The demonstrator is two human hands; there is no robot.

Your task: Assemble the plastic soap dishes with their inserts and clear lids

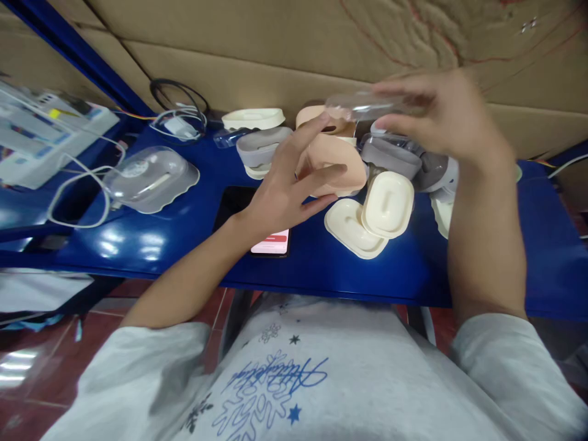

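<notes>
My left hand [294,177] reaches over the pile with its fingers spread, beside a peach plastic piece [342,165]; whether the fingertips touch it is unclear. Raised at the right, my right hand [427,110] pinches a clear plastic cover [362,106] between thumb and fingers, somewhat blurred. The cover hangs above a second peach piece [307,114]. Two cream oval trays, one [389,204] overlapping the other [349,229], lie in front of the pile. Grey pieces sit to the right [390,156] and left [261,142] of the peach ones.
A grey case with a clear lid [151,177] rests on the blue table [184,257] at the left. Near my left wrist lies a phone [271,245] with a lit screen. Cables [181,122] and a power strip [50,153] are farther left; cardboard [257,67] lines the back.
</notes>
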